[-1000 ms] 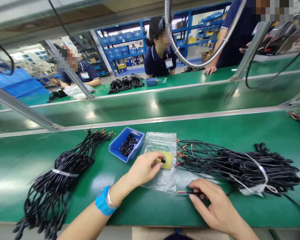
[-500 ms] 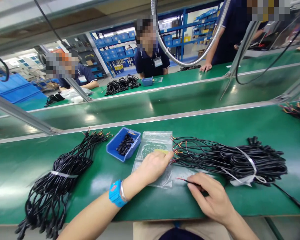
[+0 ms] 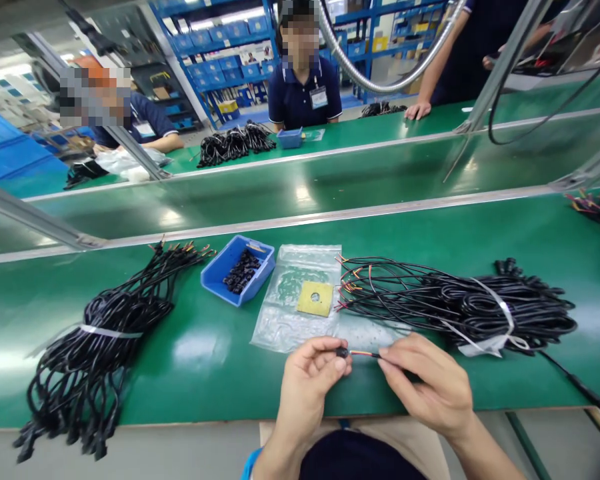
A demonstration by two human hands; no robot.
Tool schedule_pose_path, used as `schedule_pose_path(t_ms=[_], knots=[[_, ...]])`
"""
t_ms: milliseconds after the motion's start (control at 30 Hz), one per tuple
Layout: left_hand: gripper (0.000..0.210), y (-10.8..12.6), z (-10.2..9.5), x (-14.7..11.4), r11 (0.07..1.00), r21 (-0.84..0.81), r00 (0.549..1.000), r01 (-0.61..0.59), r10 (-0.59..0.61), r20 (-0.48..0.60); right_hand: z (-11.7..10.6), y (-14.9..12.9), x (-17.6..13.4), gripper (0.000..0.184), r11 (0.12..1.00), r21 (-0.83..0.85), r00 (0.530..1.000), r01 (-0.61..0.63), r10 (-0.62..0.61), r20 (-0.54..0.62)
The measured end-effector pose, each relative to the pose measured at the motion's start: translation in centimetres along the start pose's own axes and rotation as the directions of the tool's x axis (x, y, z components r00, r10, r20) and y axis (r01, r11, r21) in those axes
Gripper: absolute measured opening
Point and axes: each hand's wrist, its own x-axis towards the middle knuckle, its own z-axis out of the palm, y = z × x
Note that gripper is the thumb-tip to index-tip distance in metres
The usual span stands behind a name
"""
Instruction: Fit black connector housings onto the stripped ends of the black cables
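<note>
Near the table's front edge, my left hand (image 3: 313, 377) pinches a small black connector (image 3: 342, 352) between thumb and fingers. Facing it, my right hand (image 3: 427, 380) is closed on a black cable (image 3: 376, 355) close to its stripped end. Red and yellow wires (image 3: 363, 353) run from that cable to the connector; whether they sit inside it I cannot tell. Just behind my hands lies a clear plastic bag (image 3: 285, 320) with a yellow square card (image 3: 314, 299) that has a round hole. To the right rests a tied bundle of black cables (image 3: 460, 300), its bare wire ends pointing left.
A blue bin (image 3: 238, 270) of small black parts stands behind the bag's left side. Another tied cable bundle (image 3: 105, 320) overhangs the front edge at left. A metal rail (image 3: 260, 221) crosses behind. People in dark shirts (image 3: 305, 93) are across the bench.
My left hand has moved from over the bag toward my right hand, bringing the black connector to the cable's wire end. The yellow card is now uncovered. The camera view has tilted down.
</note>
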Motion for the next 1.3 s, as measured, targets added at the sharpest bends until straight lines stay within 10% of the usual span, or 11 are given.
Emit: schedule_pose_path(t_ms=[1300], knots=[[0.019,-0.71,-0.36,-0.04,0.986,0.047,0.986,-0.159,0.156,0.063,0.1,0.34,-0.39,0.027,1.0,0.005,0.999,0.004,-0.004,0.034]])
